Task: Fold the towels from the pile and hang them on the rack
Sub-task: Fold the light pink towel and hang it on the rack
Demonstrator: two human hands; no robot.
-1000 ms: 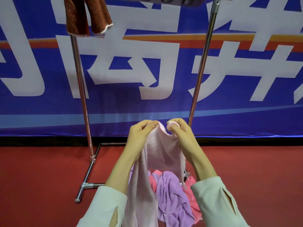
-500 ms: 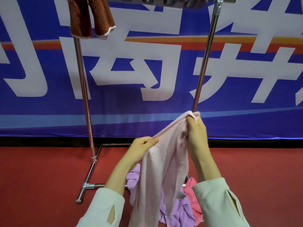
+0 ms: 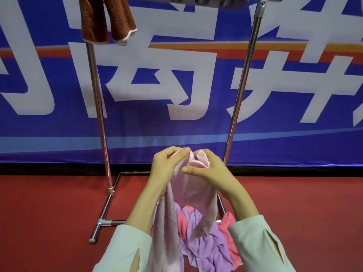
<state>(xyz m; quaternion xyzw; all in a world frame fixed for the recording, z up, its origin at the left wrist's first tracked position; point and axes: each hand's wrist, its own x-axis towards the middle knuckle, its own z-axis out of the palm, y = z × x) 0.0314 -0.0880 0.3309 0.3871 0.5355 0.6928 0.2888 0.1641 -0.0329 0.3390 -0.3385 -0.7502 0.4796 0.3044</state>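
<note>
One pale pink towel (image 3: 192,185) hangs at centre, its top edge pinched by the left hand (image 3: 167,165) and right hand (image 3: 214,171), above a near pile (image 3: 204,242) of purple and bright pink towels on the red floor (image 3: 49,213); one brown towel (image 3: 106,20) drapes the rack (image 3: 243,79), far left.

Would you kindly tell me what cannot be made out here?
Head view:
Silver metal rack: top bar mostly cut by upper edge.
Brown fleecy towel: hanging fold, same edge.
Purple and pink towel pile: count hidden behind pale pink towel, forearms.
Pale pink towel's lower end: below bottom edge.
</note>
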